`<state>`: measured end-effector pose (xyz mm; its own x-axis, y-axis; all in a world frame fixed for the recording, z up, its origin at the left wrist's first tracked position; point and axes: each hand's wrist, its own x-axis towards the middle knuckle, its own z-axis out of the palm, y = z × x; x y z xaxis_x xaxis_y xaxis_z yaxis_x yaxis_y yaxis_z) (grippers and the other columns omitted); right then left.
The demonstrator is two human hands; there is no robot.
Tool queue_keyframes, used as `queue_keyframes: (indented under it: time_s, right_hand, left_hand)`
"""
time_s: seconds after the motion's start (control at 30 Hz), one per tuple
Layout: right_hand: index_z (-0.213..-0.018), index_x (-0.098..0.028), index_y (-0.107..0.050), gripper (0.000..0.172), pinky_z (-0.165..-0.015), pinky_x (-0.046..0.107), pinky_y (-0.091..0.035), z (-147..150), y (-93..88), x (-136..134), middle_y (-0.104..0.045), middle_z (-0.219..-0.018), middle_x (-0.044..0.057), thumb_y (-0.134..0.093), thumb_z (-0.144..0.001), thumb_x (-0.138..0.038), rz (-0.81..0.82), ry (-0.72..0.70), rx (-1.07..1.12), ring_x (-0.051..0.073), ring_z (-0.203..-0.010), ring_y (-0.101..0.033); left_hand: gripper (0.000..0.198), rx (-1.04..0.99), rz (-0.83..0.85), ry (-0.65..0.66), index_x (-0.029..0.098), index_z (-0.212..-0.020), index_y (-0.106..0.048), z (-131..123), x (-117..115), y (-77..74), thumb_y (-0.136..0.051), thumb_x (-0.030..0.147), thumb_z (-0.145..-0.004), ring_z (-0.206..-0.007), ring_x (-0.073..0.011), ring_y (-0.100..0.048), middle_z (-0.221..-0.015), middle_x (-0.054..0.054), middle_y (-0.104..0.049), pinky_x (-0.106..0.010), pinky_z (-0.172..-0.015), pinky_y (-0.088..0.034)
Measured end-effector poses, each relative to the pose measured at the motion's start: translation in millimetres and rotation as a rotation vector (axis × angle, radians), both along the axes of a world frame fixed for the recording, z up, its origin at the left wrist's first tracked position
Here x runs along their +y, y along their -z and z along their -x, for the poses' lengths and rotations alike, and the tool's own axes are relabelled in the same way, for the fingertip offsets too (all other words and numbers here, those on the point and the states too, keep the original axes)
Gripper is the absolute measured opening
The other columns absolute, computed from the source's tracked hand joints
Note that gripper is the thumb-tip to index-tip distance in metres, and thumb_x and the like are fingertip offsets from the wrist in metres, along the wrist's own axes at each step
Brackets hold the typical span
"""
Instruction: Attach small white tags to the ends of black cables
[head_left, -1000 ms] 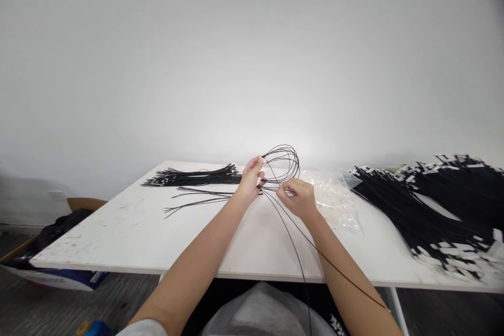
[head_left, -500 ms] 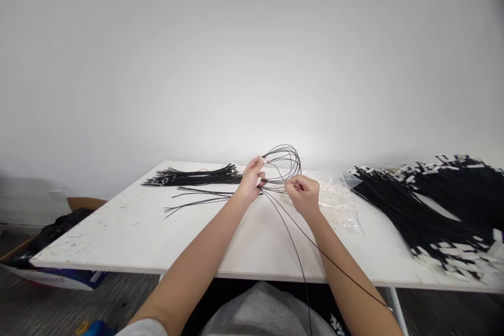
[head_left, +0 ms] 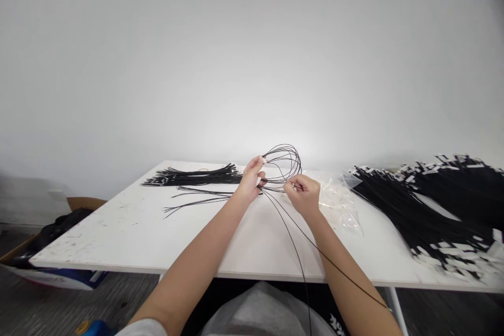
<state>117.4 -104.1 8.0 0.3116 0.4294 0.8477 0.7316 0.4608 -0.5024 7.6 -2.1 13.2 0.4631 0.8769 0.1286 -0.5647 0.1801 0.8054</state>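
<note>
Thin black cables [head_left: 289, 160] curve in a loose loop between my two hands, above the middle of the table. My left hand [head_left: 252, 181] is closed on one end of them, where small white pieces show at the fingertips. On the other side of the loop, my right hand [head_left: 302, 191] is closed around the strands with its fingers curled in. Two long cable ends hang from the left hand toward me, one crossing my right forearm. Behind the left hand lies a bundle of black cables [head_left: 197, 176], with a few loose strands [head_left: 200, 202] in front.
The white table [head_left: 137, 241] stands against a pale wall. Large piles of black cables with white ends [head_left: 413, 215] cover its right side. A clear plastic bag [head_left: 340, 205] lies beside my right hand. On the floor at left is an open cardboard box [head_left: 74, 278] with dark contents.
Hardly anything differs. My right hand has shifted very slightly along the strands, and the loop keeps nearly the same shape.
</note>
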Motion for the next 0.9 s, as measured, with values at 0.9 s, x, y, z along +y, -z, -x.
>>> queue_keyframes:
  time_s: [0.9]
  right_hand:
    - [-0.049, -0.018, -0.043, 0.015, -0.044, 0.021, -0.022, -2.9, 4.3, 5.0, -0.025, -0.047, -0.007, -0.047, -0.06, -0.01, -0.107, 0.033, -0.138, 0.006, -0.045, -0.024]
  left_hand:
    - [0.033, -0.019, -0.003, 0.002, 0.025, -0.091, -0.06, -1.2, 3.2, 2.5, -0.068, 0.043, -0.065, -0.039, 0.0031, -0.026, -0.09, 0.003, -0.053, -0.012, -0.033, -0.018]
